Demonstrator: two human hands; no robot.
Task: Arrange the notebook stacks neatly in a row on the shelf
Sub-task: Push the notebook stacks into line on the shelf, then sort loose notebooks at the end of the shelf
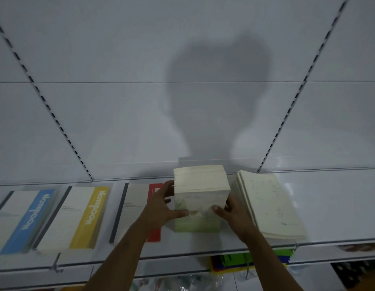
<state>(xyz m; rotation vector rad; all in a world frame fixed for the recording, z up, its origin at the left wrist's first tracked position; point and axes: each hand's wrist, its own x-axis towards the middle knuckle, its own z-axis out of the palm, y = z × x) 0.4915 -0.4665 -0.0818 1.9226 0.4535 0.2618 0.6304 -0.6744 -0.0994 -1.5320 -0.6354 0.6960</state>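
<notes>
At three o'clock of the held stack (200, 198) lies a cream stack (268, 204), red notebook (155, 208) at nine; left hand (161, 206) and right hand (232, 213) clasp its sides.

My left hand (161, 208) and right hand (232, 213) are bare, forearms unsleeved, entering from six o'clock.

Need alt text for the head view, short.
Both hands, left hand and right hand, grip a cream notebook stack upright on a white shelf. Blue, yellow and red stacks lie left, a pale stack right.
</notes>
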